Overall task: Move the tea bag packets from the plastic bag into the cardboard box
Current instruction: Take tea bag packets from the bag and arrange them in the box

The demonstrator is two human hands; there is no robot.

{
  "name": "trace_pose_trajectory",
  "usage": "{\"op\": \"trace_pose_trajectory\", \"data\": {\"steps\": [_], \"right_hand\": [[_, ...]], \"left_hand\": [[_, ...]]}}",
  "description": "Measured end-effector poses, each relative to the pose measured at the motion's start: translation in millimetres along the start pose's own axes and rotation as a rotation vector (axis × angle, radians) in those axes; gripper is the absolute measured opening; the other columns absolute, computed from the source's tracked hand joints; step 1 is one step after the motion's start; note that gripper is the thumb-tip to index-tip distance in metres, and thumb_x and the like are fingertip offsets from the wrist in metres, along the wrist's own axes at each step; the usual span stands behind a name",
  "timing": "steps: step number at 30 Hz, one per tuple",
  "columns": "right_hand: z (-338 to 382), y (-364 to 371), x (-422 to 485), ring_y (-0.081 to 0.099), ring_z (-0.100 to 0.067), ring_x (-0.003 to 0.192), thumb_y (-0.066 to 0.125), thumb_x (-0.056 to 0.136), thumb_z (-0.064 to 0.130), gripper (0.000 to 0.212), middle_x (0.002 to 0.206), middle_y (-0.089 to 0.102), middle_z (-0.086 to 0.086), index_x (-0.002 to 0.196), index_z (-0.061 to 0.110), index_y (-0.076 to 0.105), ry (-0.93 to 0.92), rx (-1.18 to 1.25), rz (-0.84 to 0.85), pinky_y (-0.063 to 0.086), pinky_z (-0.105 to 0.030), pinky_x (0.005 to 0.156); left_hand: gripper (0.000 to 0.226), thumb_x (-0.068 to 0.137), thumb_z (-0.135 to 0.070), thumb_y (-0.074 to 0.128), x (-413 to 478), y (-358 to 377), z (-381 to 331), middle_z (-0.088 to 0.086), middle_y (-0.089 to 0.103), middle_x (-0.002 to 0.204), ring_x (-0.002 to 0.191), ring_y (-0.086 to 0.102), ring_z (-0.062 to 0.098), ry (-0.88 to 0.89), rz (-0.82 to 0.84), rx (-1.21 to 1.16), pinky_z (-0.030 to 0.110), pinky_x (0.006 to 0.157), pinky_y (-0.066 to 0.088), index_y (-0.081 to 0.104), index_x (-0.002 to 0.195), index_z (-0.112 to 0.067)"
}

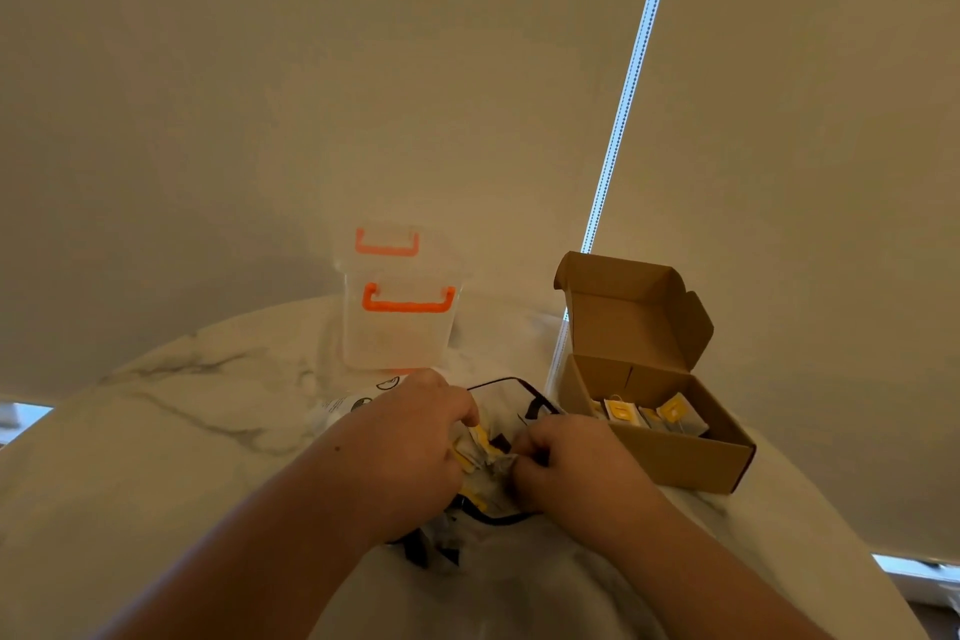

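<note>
A clear plastic bag with a dark rim lies on the marble table, between my two hands. My left hand curls round yellow-and-white tea bag packets at the bag's mouth. My right hand pinches the crumpled bag film and packets from the right side; which of the two it holds I cannot tell. An open cardboard box stands to the right with its lid up. Several tea bag packets lie inside it.
A clear plastic container with orange handles stands behind the bag. The round marble table ends in a curved edge at left and right. A blind with a bead chain hangs behind.
</note>
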State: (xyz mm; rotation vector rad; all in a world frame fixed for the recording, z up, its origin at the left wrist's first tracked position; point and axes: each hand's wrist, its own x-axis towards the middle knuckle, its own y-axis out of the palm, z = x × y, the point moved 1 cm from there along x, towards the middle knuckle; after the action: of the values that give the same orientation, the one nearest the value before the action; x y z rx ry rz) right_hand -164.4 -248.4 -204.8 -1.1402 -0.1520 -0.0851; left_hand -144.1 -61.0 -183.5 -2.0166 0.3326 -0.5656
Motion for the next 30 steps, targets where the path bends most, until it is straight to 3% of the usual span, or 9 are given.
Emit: {"op": "trace_pose_trajectory", "data": {"steps": [3,6,10,12,15,19,25,30], "right_hand": [[-3,-12,-8,0.060,-0.004,0.062,0.062,0.090,0.021,0.017,0.074,0.068,0.002,0.082,0.027,0.075,0.000,0.287,-0.036,0.054,-0.025,0.058],[-4,-33,-13,0.061,-0.016,0.066,0.062,0.092,0.016,0.021,0.078,0.071,-0.003,0.081,0.026,0.077,0.011,0.578,-0.077,0.055,-0.032,0.063],[-34,-71,-12,0.066,-0.018,0.071,0.058,0.096,0.022,0.014,0.087,0.072,-0.002,0.098,0.026,0.071,0.150,0.740,-0.357,0.053,-0.024,0.061],[-63,-86,-7,0.067,-0.017,0.068,0.057,0.097,0.022,0.012,0.086,0.070,0.000,0.105,0.029,0.064,0.232,0.596,-0.511,0.053,-0.024,0.053],[-101,-94,3,0.064,-0.019,0.069,0.056,0.096,0.019,0.011,0.085,0.066,0.001,0.098,0.030,0.059,0.343,0.294,-0.608,0.054,-0.032,0.050],[-120,-88,19,0.061,-0.015,0.075,0.056,0.094,0.013,0.019,0.088,0.065,0.002,0.087,0.030,0.062,0.334,0.181,-0.603,0.054,-0.033,0.057],[-123,-77,34,0.052,-0.012,0.076,0.045,0.098,0.013,0.025,0.095,0.057,0.000,0.114,0.022,0.062,0.417,0.018,-0.452,0.041,-0.022,0.055],[-103,-78,17,0.057,-0.009,0.079,0.051,0.098,0.017,0.020,0.093,0.063,0.006,0.108,0.027,0.064,0.278,0.063,-0.502,0.040,-0.019,0.058]], "left_hand": [[0.046,0.087,-0.018,0.048,1,0,2,-0.018,0.041,0.130,0.103,0.053,0.007,-0.004,-0.015,-0.017,0.029,0.090,0.050,0.048,0.127,-0.042],[0.049,0.089,-0.018,0.047,2,0,4,-0.019,0.039,0.133,0.108,0.051,0.007,0.002,-0.032,-0.016,0.028,0.093,0.048,0.044,0.131,-0.042],[0.048,0.088,-0.022,0.046,3,0,5,-0.022,0.038,0.134,0.113,0.048,0.006,0.019,-0.031,-0.005,0.028,0.098,0.044,0.042,0.131,-0.046],[0.049,0.088,-0.023,0.046,3,1,7,-0.024,0.037,0.134,0.114,0.047,0.003,0.023,-0.032,-0.019,0.025,0.098,0.043,0.042,0.131,-0.046],[0.048,0.086,-0.022,0.046,4,4,8,-0.027,0.038,0.131,0.112,0.047,0.000,0.032,-0.039,-0.033,0.021,0.096,0.043,0.044,0.127,-0.046],[0.047,0.085,-0.025,0.044,4,7,10,-0.028,0.039,0.128,0.108,0.050,0.001,0.033,-0.036,-0.009,0.022,0.094,0.045,0.044,0.126,-0.048],[0.049,0.088,-0.026,0.045,4,4,4,-0.027,0.038,0.132,0.106,0.049,0.002,0.034,-0.053,0.021,0.022,0.093,0.045,0.040,0.133,-0.046],[0.046,0.089,-0.030,0.047,2,5,3,-0.027,0.039,0.131,0.111,0.048,0.001,0.054,-0.086,0.057,0.024,0.095,0.045,0.041,0.131,-0.047]]}}
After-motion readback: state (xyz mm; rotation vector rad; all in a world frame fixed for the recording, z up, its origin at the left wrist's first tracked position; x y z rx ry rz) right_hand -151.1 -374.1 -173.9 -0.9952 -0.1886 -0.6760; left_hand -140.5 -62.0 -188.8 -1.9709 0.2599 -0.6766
